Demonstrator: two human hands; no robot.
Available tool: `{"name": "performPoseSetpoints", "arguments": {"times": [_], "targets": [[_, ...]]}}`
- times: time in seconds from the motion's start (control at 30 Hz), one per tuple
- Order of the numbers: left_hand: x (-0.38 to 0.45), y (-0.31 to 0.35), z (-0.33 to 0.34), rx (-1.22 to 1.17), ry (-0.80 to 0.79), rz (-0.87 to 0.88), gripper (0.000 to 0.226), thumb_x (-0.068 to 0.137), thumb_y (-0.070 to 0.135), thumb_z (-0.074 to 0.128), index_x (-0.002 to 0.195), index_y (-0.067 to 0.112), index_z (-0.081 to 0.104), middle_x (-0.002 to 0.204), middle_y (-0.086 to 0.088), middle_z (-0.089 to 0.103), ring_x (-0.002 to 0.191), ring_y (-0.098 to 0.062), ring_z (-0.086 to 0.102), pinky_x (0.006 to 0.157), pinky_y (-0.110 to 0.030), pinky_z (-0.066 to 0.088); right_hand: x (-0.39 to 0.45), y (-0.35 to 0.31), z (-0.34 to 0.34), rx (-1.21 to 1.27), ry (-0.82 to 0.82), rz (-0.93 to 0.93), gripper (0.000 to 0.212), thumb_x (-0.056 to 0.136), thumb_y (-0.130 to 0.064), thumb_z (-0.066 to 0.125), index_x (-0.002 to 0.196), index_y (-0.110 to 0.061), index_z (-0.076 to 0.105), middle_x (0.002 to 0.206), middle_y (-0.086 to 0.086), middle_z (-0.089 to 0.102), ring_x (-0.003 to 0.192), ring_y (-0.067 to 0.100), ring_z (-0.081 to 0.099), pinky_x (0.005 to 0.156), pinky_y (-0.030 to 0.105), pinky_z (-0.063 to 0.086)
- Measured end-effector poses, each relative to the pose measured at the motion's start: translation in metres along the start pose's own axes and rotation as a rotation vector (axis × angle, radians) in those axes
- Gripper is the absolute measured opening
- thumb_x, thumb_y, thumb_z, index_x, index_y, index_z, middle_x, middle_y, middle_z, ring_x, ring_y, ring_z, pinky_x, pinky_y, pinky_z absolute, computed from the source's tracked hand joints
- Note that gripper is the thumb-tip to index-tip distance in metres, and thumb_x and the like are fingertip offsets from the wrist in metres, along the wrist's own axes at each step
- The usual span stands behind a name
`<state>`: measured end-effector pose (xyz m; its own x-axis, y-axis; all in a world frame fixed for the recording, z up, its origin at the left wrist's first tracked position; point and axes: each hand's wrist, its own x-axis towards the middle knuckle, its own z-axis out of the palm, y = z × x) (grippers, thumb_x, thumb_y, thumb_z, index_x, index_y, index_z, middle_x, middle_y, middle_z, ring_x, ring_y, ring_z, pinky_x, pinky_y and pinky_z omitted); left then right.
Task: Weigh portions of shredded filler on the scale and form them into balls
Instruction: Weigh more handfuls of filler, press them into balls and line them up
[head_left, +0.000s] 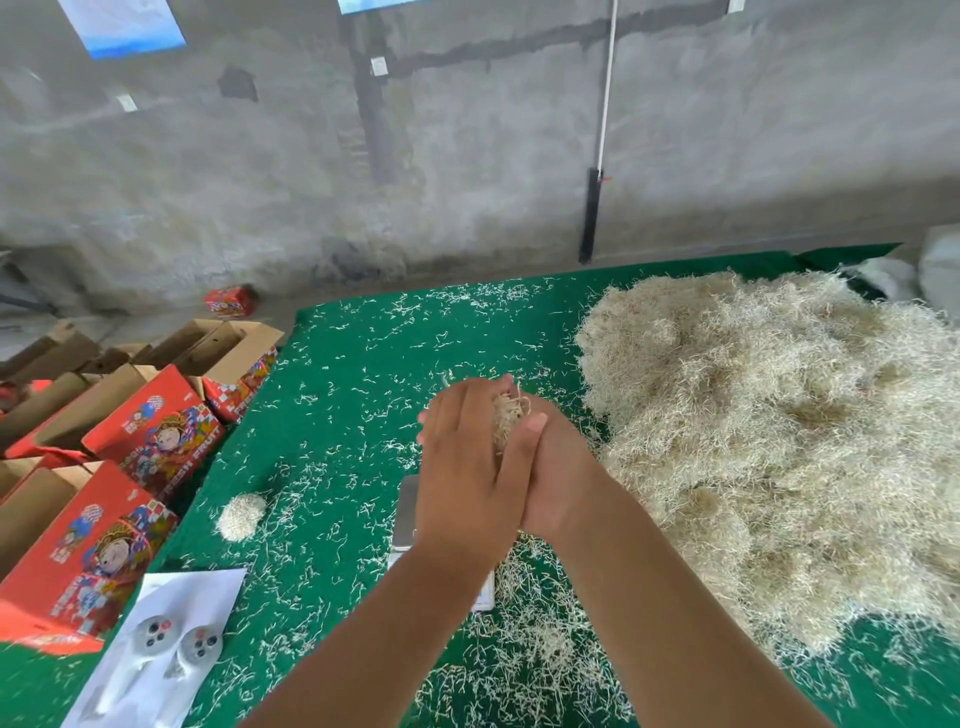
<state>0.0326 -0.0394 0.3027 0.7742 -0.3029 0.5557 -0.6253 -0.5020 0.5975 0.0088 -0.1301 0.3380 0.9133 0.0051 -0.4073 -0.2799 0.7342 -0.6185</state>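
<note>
Above the green table, my left hand (465, 457) and my right hand (558, 467) press a wad of pale shredded filler (508, 415) between their palms. The left hand lies on top with its fingers fairly straight. The right hand cups the wad from the other side, fingertips curling round its far end. Only a tuft of the wad shows between the thumbs. The scale (408, 501) sits right under my wrists, mostly hidden. One finished filler ball (240, 516) rests on the table to the left. The big filler pile (779, 441) fills the table's right side.
Loose strands litter the green table cover (353, 395). Red printed fruit boxes (150, 431), several standing with flaps open, line the table's left edge. A white sheet with two grey controllers (174, 642) lies at the near left. A concrete wall stands behind.
</note>
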Motion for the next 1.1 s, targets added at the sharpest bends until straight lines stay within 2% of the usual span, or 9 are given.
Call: {"name": "performPoseSetpoints", "arguments": {"times": [0.1, 0.27, 0.33, 0.43, 0.57, 0.63, 0.87, 1.0, 1.1], "targets": [[0.018, -0.003, -0.010, 0.021, 0.100, -0.017, 0.026, 0.101, 0.067, 0.041, 0.094, 0.042, 0.044, 0.088, 0.024, 0.049, 0.088, -0.002, 0.047, 0.073, -0.020, 0.032, 0.000, 0.008, 0.009, 0.000, -0.084, 0.021, 0.034, 0.110, -0.038, 0.044, 0.125, -0.016, 0.064, 0.125, 0.012, 0.061, 0.129, 0.029, 0.059, 0.121, 0.048, 0.040], [0.031, -0.004, -0.016, -0.395, 0.160, -0.292, 0.040, 0.103, 0.041, 0.047, 0.066, 0.028, 0.044, 0.056, 0.013, 0.043, 0.053, -0.006, 0.034, 0.051, -0.026, 0.029, 0.000, 0.011, 0.012, 0.160, -0.065, 0.052, 0.068, 0.108, -0.060, 0.040, 0.114, -0.004, 0.077, 0.126, 0.013, 0.074, 0.113, 0.027, 0.074, 0.093, 0.043, 0.061], [0.032, 0.000, -0.016, -0.577, 0.121, -0.409, 0.036, 0.100, 0.036, 0.051, 0.067, 0.021, 0.050, 0.057, 0.007, 0.046, 0.055, -0.010, 0.038, 0.051, -0.027, 0.033, -0.001, 0.012, 0.012, 0.170, -0.046, 0.033, 0.066, 0.106, -0.063, 0.040, 0.126, -0.009, 0.074, 0.126, 0.014, 0.074, 0.114, 0.027, 0.074, 0.095, 0.043, 0.060], [0.024, 0.007, -0.013, -0.428, 0.037, -0.296, 0.025, 0.099, 0.034, 0.047, 0.085, 0.030, 0.067, 0.076, 0.005, 0.066, 0.066, -0.005, 0.056, 0.061, -0.022, 0.044, -0.002, 0.010, 0.015, 0.164, 0.015, -0.044, 0.067, 0.100, -0.069, 0.049, 0.133, -0.015, 0.071, 0.127, 0.012, 0.074, 0.113, 0.026, 0.074, 0.103, 0.046, 0.056], [0.024, 0.005, -0.013, -0.066, 0.028, -0.102, 0.044, 0.099, 0.043, 0.032, 0.117, 0.031, 0.070, 0.134, 0.012, 0.059, 0.130, -0.008, 0.047, 0.108, -0.033, 0.035, -0.007, 0.009, 0.019, 0.148, -0.022, -0.086, 0.075, 0.094, -0.076, 0.052, 0.134, -0.015, 0.070, 0.128, 0.010, 0.074, 0.114, 0.026, 0.074, 0.096, 0.041, 0.060], [0.030, 0.005, -0.020, 0.002, 0.018, -0.143, 0.053, 0.095, 0.049, 0.028, 0.121, 0.032, 0.071, 0.147, 0.009, 0.050, 0.141, -0.012, 0.036, 0.116, -0.045, 0.028, -0.010, 0.010, 0.022, 0.118, -0.043, -0.137, 0.069, 0.094, -0.073, 0.055, 0.127, -0.016, 0.073, 0.121, 0.009, 0.077, 0.109, 0.026, 0.076, 0.090, 0.039, 0.061], [0.023, 0.013, -0.024, 0.096, 0.092, 0.090, 0.044, 0.109, 0.045, 0.031, 0.132, 0.025, 0.064, 0.149, 0.007, 0.052, 0.140, -0.012, 0.045, 0.119, -0.044, 0.030, -0.003, 0.009, 0.023, 0.085, -0.034, -0.148, 0.061, 0.102, -0.062, 0.053, 0.127, -0.009, 0.070, 0.119, 0.008, 0.076, 0.111, 0.024, 0.073, 0.102, 0.043, 0.055], [0.015, 0.010, -0.027, 0.109, 0.050, 0.341, 0.050, 0.111, 0.047, 0.030, 0.140, 0.018, 0.060, 0.149, 0.002, 0.055, 0.143, -0.011, 0.045, 0.120, -0.041, 0.033, 0.000, 0.003, 0.015, 0.153, -0.081, -0.140, 0.027, 0.111, -0.035, 0.047, 0.105, -0.016, 0.065, 0.094, 0.000, 0.065, 0.084, 0.015, 0.070, 0.077, 0.030, 0.055], [0.016, 0.009, -0.027, 0.175, -0.020, 0.326, 0.062, 0.110, 0.052, 0.025, 0.142, 0.013, 0.060, 0.147, -0.003, 0.059, 0.143, -0.017, 0.047, 0.121, -0.046, 0.033, -0.004, 0.001, 0.017, 0.163, -0.084, -0.082, 0.036, 0.107, -0.045, 0.047, 0.110, -0.015, 0.066, 0.094, 0.005, 0.065, 0.090, 0.019, 0.067, 0.081, 0.033, 0.052]]}}
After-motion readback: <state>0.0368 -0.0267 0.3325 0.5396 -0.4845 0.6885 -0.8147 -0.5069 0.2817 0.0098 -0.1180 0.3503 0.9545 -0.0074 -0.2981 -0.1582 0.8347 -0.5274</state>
